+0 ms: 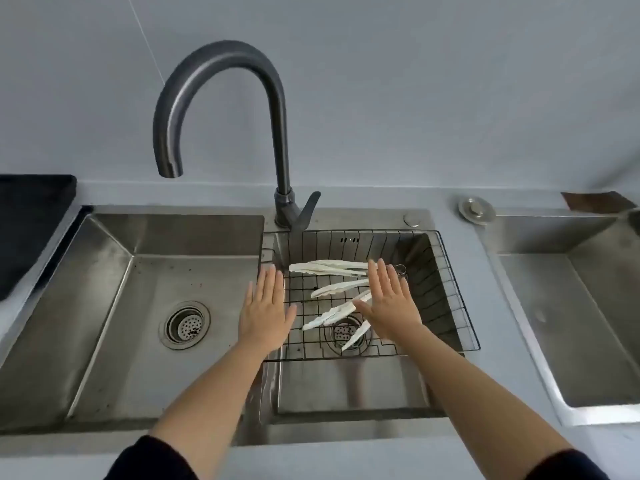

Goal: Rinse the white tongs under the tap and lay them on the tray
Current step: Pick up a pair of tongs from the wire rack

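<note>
I see the white ridged plastic tongs (332,288) lying in the black wire rack (446,299), handle ends under my flat right hand (389,303), left hand (265,308) just beside the rack, all fingers (381,275) straight, holding nothing.

Soft, even daylight, dull sheen on the steel sink (194,237), faint shadows, slight overall softness, wide-angle bending at the edges, dim corners.
</note>
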